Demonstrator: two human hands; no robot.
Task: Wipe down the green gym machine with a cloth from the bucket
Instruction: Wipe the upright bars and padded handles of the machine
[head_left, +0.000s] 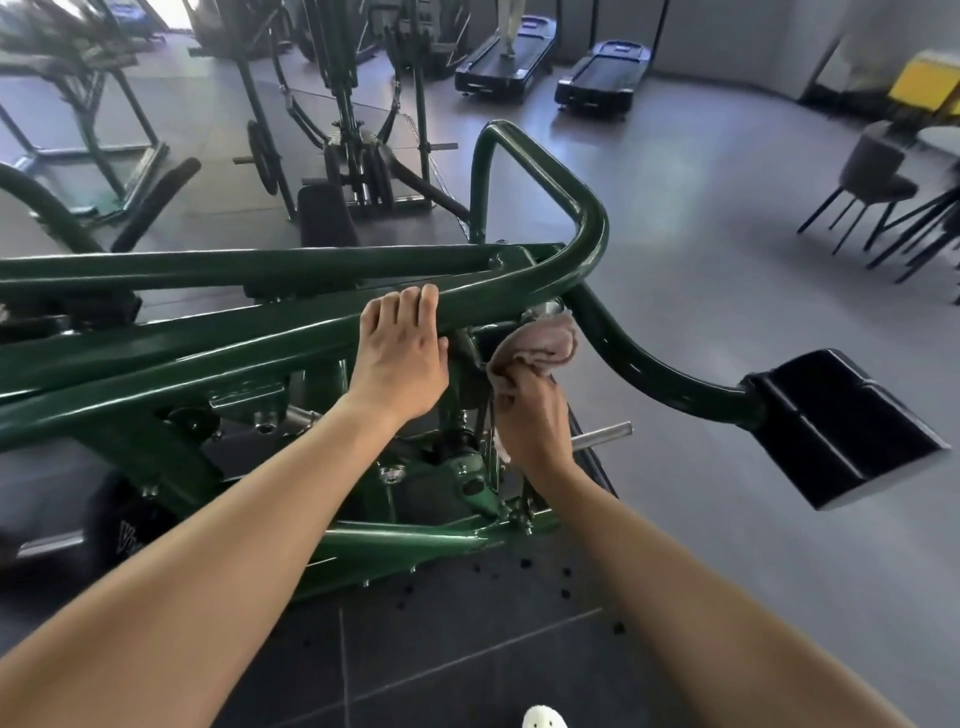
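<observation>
1. Closest to me, below both forearms, are the dark floor tiles (467, 639) with black specks scattered on them - drips or dirt, I cannot tell - and the white toe of my shoe (544, 719).
2. My left hand (400, 358) lies over the slanted top bar of the green gym machine (208, 353). The fingers are nearly straight and draped across the tube, bracing rather than clenching.
3. Just right of it and a little lower, my right hand (535, 421) is closed round a bunched pinkish-brown cloth (540, 343). The wad pokes up past my fingers against the joint where the curved tube (587, 223) meets the frame.
4. No bucket shows anywhere in view.
5. What could go wrong, as I judge it:
   - The cloth is loosely bunched, and a trailing corner could snag on the bolts and cable beneath my right hand.
   - A chrome peg (605, 432) sticks out just right of that wrist, so a careless downward stroke could knock my knuckles on it.
   - The paint is glossy - if it is wet, my left palm could slide off the bar.
   - If that bar pivots, leaning on it might shift it and pinch the hand working at the joint.
   - The black footplate (841, 426) off to my right looks easy to miss.
</observation>
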